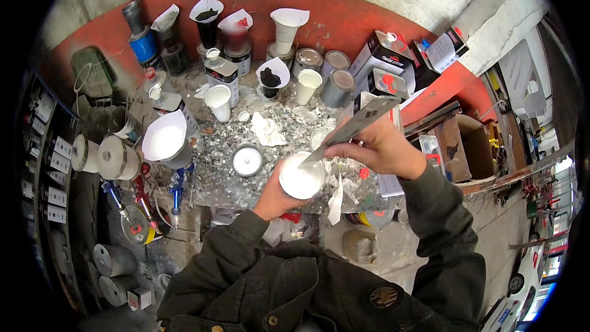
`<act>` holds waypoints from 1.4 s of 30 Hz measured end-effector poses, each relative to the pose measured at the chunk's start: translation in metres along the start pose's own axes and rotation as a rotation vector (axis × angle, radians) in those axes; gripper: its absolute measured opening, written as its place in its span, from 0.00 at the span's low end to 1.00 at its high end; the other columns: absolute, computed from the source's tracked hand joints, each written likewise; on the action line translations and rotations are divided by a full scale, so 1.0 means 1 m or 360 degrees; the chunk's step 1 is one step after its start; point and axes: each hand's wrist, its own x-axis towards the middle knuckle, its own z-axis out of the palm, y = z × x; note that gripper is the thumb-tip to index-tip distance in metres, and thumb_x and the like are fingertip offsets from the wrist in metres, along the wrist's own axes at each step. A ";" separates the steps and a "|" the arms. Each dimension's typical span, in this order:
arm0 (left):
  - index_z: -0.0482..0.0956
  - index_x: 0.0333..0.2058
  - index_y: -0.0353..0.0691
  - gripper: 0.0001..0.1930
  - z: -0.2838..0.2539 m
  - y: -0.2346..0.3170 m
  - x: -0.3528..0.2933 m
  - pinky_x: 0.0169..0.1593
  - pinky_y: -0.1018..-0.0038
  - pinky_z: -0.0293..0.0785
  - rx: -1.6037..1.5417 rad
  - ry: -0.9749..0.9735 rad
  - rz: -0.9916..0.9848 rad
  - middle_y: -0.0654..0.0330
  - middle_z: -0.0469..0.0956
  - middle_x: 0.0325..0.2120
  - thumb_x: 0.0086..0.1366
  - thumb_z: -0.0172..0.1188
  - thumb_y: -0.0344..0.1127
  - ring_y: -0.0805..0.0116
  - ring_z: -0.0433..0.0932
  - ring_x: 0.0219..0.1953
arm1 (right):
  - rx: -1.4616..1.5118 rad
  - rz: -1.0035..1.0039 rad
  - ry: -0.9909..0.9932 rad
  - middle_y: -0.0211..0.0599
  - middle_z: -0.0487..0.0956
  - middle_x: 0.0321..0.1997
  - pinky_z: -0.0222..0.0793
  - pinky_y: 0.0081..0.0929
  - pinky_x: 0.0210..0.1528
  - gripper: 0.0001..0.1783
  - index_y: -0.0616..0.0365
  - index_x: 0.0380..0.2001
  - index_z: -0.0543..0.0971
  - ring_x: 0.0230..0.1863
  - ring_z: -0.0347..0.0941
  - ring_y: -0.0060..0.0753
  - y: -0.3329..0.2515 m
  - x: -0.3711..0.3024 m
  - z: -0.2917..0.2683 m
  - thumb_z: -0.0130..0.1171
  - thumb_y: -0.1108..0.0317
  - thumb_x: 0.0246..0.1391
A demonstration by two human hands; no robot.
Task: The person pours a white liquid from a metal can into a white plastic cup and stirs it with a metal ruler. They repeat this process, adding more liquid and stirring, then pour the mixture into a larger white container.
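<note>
My left hand [272, 195] is wrapped round a cup of white paint [301, 178] at the front of the bench. Between the thumb and fingers of my right hand [384, 142], a flat metal stirring stick [361, 122] is held at a slant. Its lower end dips into the white paint, and the upper end points up to the right. Just left of the cup stands an open can of white paint [247, 161]. A crumpled white tissue [267, 130] lies behind them on the paint-spattered bench [215, 193].
White cups [218, 103], paint cans [338, 88] and cups with paper strainers [287, 27] line the back. A large paper funnel [166, 138] stands at the left edge, above hanging spray guns [177, 190]. Rectangular tins [384, 55] and a cardboard box [473, 147] are at right.
</note>
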 end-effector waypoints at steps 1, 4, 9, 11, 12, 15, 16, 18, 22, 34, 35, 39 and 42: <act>0.62 0.63 0.38 0.48 0.000 -0.001 0.000 0.66 0.65 0.65 0.0004 0.0020 0.0013 0.56 0.72 0.58 0.45 0.81 0.30 0.64 0.70 0.62 | -0.0114 0.0054 -0.0037 0.44 0.79 0.27 0.68 0.34 0.30 0.12 0.61 0.31 0.84 0.28 0.74 0.49 0.004 -0.006 0.003 0.72 0.63 0.53; 0.63 0.63 0.39 0.47 0.001 -0.001 0.002 0.65 0.66 0.67 -0.0006 0.0080 0.0040 0.57 0.73 0.57 0.46 0.81 0.30 0.64 0.71 0.61 | -0.0139 0.0123 0.0038 0.46 0.77 0.26 0.67 0.37 0.31 0.11 0.61 0.32 0.84 0.28 0.72 0.53 -0.004 -0.018 0.015 0.71 0.63 0.54; 0.63 0.62 0.40 0.45 0.006 -0.004 0.006 0.63 0.67 0.68 -0.0148 0.0158 0.0031 0.58 0.74 0.56 0.47 0.80 0.27 0.65 0.72 0.60 | 0.0010 0.0247 0.0159 0.36 0.83 0.29 0.70 0.29 0.35 0.08 0.59 0.39 0.87 0.30 0.78 0.33 -0.022 -0.031 0.032 0.70 0.71 0.55; 0.64 0.62 0.40 0.45 0.008 -0.006 0.006 0.64 0.67 0.68 -0.0169 0.0177 0.0005 0.58 0.74 0.55 0.46 0.80 0.27 0.65 0.72 0.60 | 0.0041 0.0243 0.0189 0.36 0.84 0.30 0.71 0.26 0.35 0.09 0.60 0.40 0.87 0.31 0.79 0.28 -0.028 -0.028 0.034 0.70 0.74 0.55; 0.64 0.62 0.40 0.45 0.009 -0.007 0.006 0.64 0.67 0.68 -0.0180 0.0183 -0.0008 0.58 0.74 0.55 0.46 0.80 0.27 0.65 0.72 0.60 | 0.0045 0.0214 0.0223 0.36 0.84 0.30 0.71 0.25 0.34 0.09 0.60 0.40 0.87 0.30 0.78 0.27 -0.032 -0.026 0.031 0.70 0.74 0.54; 0.63 0.63 0.40 0.46 0.010 -0.013 0.007 0.64 0.67 0.67 -0.0210 0.0205 0.0067 0.58 0.74 0.55 0.46 0.80 0.26 0.65 0.72 0.60 | 0.0041 0.0152 0.0316 0.34 0.84 0.28 0.69 0.22 0.31 0.09 0.60 0.40 0.87 0.26 0.76 0.21 -0.046 -0.010 0.018 0.70 0.75 0.53; 0.63 0.63 0.40 0.46 0.011 -0.014 0.007 0.64 0.67 0.67 -0.0191 0.0213 0.0064 0.58 0.74 0.55 0.46 0.80 0.26 0.65 0.72 0.60 | 0.0002 0.0085 0.0384 0.33 0.84 0.28 0.69 0.22 0.30 0.09 0.61 0.39 0.87 0.26 0.75 0.21 -0.047 -0.005 0.011 0.70 0.75 0.53; 0.63 0.64 0.40 0.47 0.014 -0.015 0.006 0.64 0.68 0.67 -0.0152 0.0233 0.0056 0.59 0.74 0.55 0.46 0.80 0.26 0.65 0.72 0.60 | -0.0074 -0.0051 0.0517 0.32 0.84 0.27 0.68 0.21 0.29 0.09 0.62 0.39 0.87 0.24 0.74 0.19 -0.047 0.003 -0.002 0.70 0.75 0.53; 0.64 0.64 0.41 0.47 0.010 -0.010 0.004 0.64 0.67 0.67 -0.0160 0.0251 0.0028 0.59 0.73 0.58 0.45 0.81 0.26 0.66 0.71 0.61 | -0.0015 0.0089 0.0380 0.33 0.84 0.30 0.68 0.21 0.29 0.07 0.63 0.38 0.86 0.24 0.74 0.19 -0.042 0.013 -0.014 0.68 0.76 0.55; 0.62 0.64 0.40 0.49 0.006 -0.010 0.010 0.64 0.66 0.69 -0.0200 0.0272 0.0045 0.58 0.74 0.57 0.45 0.80 0.25 0.65 0.72 0.61 | 0.0036 0.0297 0.0287 0.37 0.83 0.29 0.72 0.24 0.34 0.11 0.61 0.44 0.86 0.30 0.78 0.24 -0.019 -0.025 0.043 0.68 0.75 0.56; 0.62 0.64 0.40 0.48 0.007 -0.009 0.011 0.63 0.66 0.69 -0.0179 0.0279 0.0048 0.58 0.74 0.57 0.45 0.80 0.25 0.65 0.72 0.60 | 0.0063 0.0311 0.0322 0.37 0.83 0.30 0.71 0.24 0.33 0.12 0.61 0.44 0.86 0.29 0.77 0.24 -0.024 -0.024 0.043 0.68 0.75 0.56; 0.63 0.64 0.40 0.47 0.007 -0.006 0.010 0.63 0.67 0.69 -0.0114 0.0298 0.0044 0.58 0.74 0.57 0.45 0.80 0.25 0.66 0.72 0.60 | 0.0033 0.0241 0.0417 0.42 0.85 0.33 0.74 0.28 0.36 0.12 0.59 0.43 0.86 0.31 0.81 0.34 -0.045 -0.008 0.027 0.70 0.72 0.54; 0.64 0.63 0.40 0.47 0.008 -0.011 0.010 0.64 0.67 0.69 -0.0114 0.0306 0.0058 0.58 0.74 0.57 0.45 0.80 0.24 0.65 0.72 0.60 | 0.0005 0.0218 0.0574 0.40 0.86 0.34 0.75 0.26 0.38 0.12 0.60 0.43 0.86 0.32 0.82 0.32 -0.047 0.002 0.010 0.70 0.72 0.54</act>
